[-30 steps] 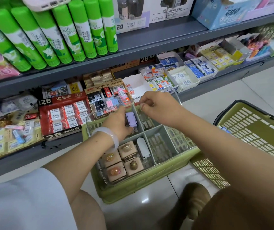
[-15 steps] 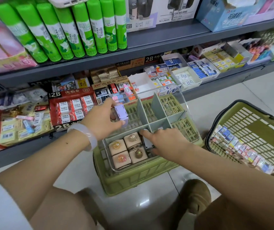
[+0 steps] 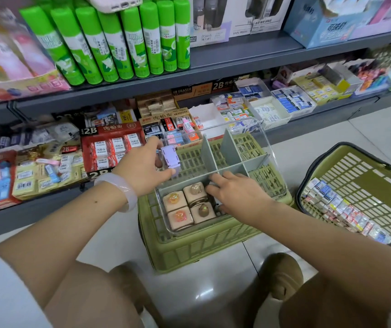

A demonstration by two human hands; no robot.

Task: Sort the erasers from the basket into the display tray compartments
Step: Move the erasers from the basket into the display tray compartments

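A clear display tray (image 3: 233, 145) with grey dividers rests on a green crate (image 3: 189, 253). My left hand (image 3: 142, 172) pinches a small purple eraser (image 3: 170, 159) over the tray's back-left compartment. My right hand (image 3: 236, 195) reaches down into the front-middle compartment, fingertips at the divider. It covers whatever lies there, and its grip is hidden. Several pink square erasers (image 3: 185, 207) with shiny tops fill the front-left compartment. To the right, a green basket (image 3: 369, 176) on the floor holds a row of small wrapped erasers (image 3: 341, 208).
Shelves of stationery stand right behind the tray: red 2B eraser boxes (image 3: 111, 147), white eraser boxes (image 3: 269, 112), green glue sticks (image 3: 128, 41) above. My knees and brown shoes (image 3: 282, 278) are on the tiled floor below the crate.
My left hand lifted the purple eraser out of the tray and drew it to the left. My right hand dropped from the tray's back to the front-middle compartment and has stayed there.
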